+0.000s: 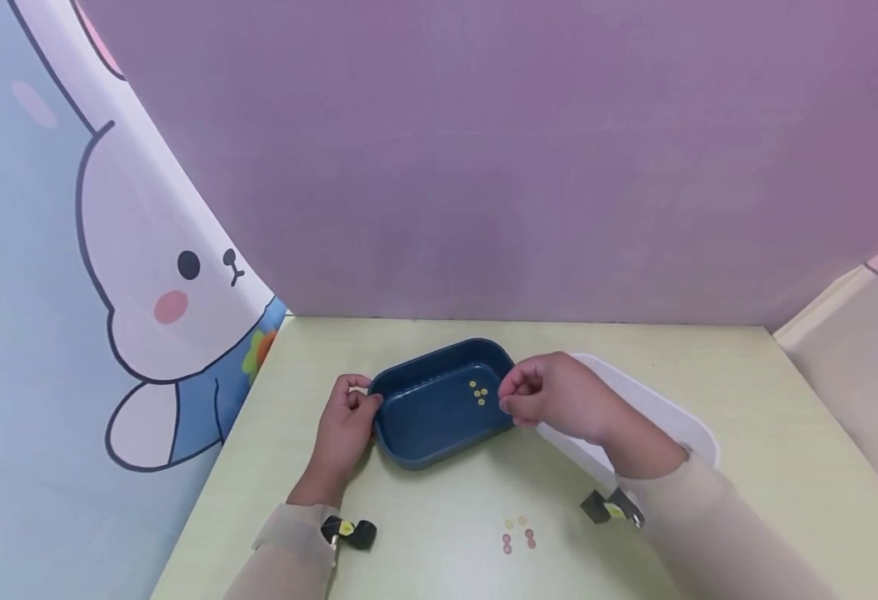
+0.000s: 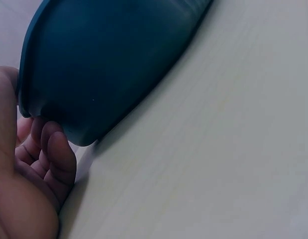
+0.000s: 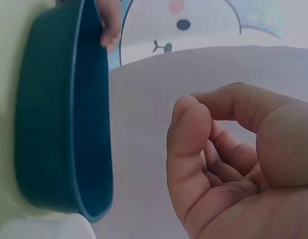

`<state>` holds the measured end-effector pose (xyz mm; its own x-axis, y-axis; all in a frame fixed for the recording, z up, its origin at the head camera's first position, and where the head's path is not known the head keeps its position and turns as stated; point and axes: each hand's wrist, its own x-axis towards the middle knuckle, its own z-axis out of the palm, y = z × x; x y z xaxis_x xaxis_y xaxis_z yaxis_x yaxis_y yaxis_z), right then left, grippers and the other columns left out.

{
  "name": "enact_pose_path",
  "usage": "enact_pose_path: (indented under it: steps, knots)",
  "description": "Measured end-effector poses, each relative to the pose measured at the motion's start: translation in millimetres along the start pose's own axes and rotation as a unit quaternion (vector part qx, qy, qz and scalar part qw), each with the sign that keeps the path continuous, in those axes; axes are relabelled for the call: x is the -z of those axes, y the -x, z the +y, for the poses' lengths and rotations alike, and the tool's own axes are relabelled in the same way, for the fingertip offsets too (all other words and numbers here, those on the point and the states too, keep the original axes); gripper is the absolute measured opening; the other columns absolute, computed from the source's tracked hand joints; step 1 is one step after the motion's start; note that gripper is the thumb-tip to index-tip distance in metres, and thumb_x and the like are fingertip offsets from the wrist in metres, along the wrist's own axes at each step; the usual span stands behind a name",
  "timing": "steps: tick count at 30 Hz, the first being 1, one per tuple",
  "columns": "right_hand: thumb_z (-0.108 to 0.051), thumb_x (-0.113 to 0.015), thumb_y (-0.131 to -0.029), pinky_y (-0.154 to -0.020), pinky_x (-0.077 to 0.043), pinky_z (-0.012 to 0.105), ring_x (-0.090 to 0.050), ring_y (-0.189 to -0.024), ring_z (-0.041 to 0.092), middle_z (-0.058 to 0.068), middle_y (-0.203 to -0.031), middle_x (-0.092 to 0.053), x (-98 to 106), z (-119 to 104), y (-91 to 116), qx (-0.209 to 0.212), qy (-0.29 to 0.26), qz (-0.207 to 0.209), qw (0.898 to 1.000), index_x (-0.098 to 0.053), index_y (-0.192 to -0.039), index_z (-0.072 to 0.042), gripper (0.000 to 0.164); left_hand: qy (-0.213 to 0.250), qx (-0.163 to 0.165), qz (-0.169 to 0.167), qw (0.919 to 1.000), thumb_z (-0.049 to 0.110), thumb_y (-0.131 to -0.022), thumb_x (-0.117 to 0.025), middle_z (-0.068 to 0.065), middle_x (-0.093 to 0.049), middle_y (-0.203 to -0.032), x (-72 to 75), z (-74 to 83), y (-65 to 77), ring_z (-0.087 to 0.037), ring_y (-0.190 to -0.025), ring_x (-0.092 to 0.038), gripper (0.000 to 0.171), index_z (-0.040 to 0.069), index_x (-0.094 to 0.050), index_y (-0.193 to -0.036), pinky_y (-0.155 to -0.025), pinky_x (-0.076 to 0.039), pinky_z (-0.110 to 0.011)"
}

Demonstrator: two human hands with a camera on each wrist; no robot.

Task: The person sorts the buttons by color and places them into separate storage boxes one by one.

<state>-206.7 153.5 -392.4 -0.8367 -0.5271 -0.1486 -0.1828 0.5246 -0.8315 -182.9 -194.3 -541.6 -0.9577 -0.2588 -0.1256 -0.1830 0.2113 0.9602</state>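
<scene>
My left hand [image 1: 345, 425] grips the left end of a dark blue tray [image 1: 416, 458], its thumb over the rim. In the left wrist view the curled fingers [image 2: 61, 152] lie under that rim. Several small yellow buttons [image 1: 481, 402] lie in the right part of the tray. Over the tray's right end is my right hand [image 1: 559, 396]. Its thumb and index fingertips press together in the right wrist view, with the other fingers [image 3: 228, 149] curled; I cannot tell whether something small is between the tips.
A white tray [image 1: 671, 412] stands to the right, partly covered by the right forearm. Toward the near edge lie two yellow buttons [image 1: 521, 521] and several reddish buttons [image 1: 530, 533] on the pale table [image 1: 424, 533]. A purple wall [image 1: 484, 167] rises behind the table.
</scene>
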Motion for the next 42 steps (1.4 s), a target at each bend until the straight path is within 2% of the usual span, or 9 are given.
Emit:
enact_pose_path:
  steps: [11,12,18,19,20,26,34,37,42]
  knots:
    - [-0.021,-0.085,-0.098,-0.069,-0.061,0.03,-0.069,-0.077,0.016,-0.003,-0.086,-0.073,-25,14,40,0.009,0.016,-0.02,1.0,-0.08,-0.101,-0.019,0.007,-0.005,-0.001,0.002,1.0,0.029,-0.111,-0.064,-0.005,-0.056,-0.088,-2.1,-0.4,0.0,-0.03,-0.076,-0.059,0.026,0.025,-0.054,-0.135,-0.069,-0.053,-0.034]
    - [-0.021,-0.086,-0.097,-0.08,-0.064,0.034,-0.069,-0.077,0.015,-0.004,-0.086,-0.073,-28,16,43,0.012,0.023,-0.019,0.999,-0.08,-0.101,-0.02,0.007,-0.006,-0.001,0.002,1.0,0.029,-0.111,-0.063,-0.005,-0.056,-0.088,-2.4,-0.4,-0.1,-0.03,-0.075,-0.059,0.026,0.025,-0.054,-0.135,-0.068,-0.053,-0.033]
    - [-0.017,-0.087,-0.095,-0.089,-0.062,0.03,-0.068,-0.082,0.005,-0.013,-0.086,-0.072,-42,27,59,0.025,0.061,-0.01,0.998,-0.081,-0.102,-0.025,0.012,0.001,-0.005,0.002,1.0,0.028,-0.11,-0.064,-0.005,-0.056,-0.087,-2.2,-1.2,-0.6,-0.029,-0.073,-0.058,0.026,0.024,-0.054,-0.134,-0.066,-0.053,-0.033]
    - [-0.016,-0.086,-0.094,-0.077,-0.06,0.026,-0.067,-0.082,0.004,-0.014,-0.086,-0.071,-45,30,61,0.026,0.065,-0.01,0.997,-0.081,-0.102,-0.024,0.013,0.002,-0.005,0.003,1.0,0.028,-0.11,-0.064,-0.005,-0.057,-0.087,-2.2,-1.3,-0.6,-0.029,-0.072,-0.058,0.026,0.024,-0.054,-0.134,-0.066,-0.053,-0.032]
    - [-0.013,-0.085,-0.094,-0.077,-0.059,0.024,-0.067,-0.081,0.003,-0.015,-0.085,-0.071,-47,32,63,0.029,0.07,-0.009,0.997,-0.082,-0.102,-0.024,0.014,0.003,-0.005,0.003,1.0,0.028,-0.11,-0.065,-0.005,-0.057,-0.087,-2.3,-1.3,-0.5,-0.029,-0.072,-0.058,0.026,0.024,-0.054,-0.134,-0.066,-0.053,-0.032]
    - [-0.006,-0.083,-0.091,-0.077,-0.057,0.022,-0.062,-0.08,-0.003,-0.017,-0.085,-0.069,-63,48,74,0.051,0.126,0.002,0.991,-0.083,-0.106,-0.017,0.019,0.004,-0.005,0.006,1.0,0.027,-0.109,-0.065,-0.003,-0.056,-0.085,-3.1,0.9,1.9,-0.027,-0.071,-0.058,0.027,0.023,-0.055,-0.134,-0.063,-0.052,-0.032]
    - [-0.024,-0.098,-0.08,-0.082,-0.057,0.029,-0.055,-0.084,-0.004,-0.02,-0.095,-0.069,-79,74,82,0.041,0.206,0.005,0.978,-0.082,-0.109,-0.024,0.033,-0.004,-0.005,0.007,1.0,0.028,-0.109,-0.064,-0.004,-0.056,-0.085,-1.5,3.2,3.2,-0.027,-0.071,-0.058,0.027,0.024,-0.054,-0.134,-0.065,-0.052,-0.032]
    - [-0.022,-0.096,-0.082,-0.085,-0.058,0.029,-0.054,-0.085,-0.005,-0.02,-0.096,-0.07,-83,80,83,0.04,0.207,0.007,0.977,-0.082,-0.108,-0.023,0.03,-0.008,-0.002,0.01,0.9999,0.028,-0.109,-0.064,-0.004,-0.056,-0.086,-1.2,3.5,2.9,-0.028,-0.072,-0.059,0.027,0.024,-0.054,-0.134,-0.065,-0.052,-0.032]
    - [-0.016,-0.095,-0.084,-0.078,-0.054,0.027,-0.051,-0.082,-0.004,-0.018,-0.089,-0.064,-87,85,83,0.048,0.182,0.009,0.982,-0.083,-0.108,-0.018,0.027,-0.011,0.001,0.012,0.9999,0.028,-0.11,-0.063,-0.004,-0.056,-0.086,-1.0,3.9,3.5,-0.028,-0.072,-0.059,0.026,0.024,-0.054,-0.134,-0.065,-0.052,-0.032]
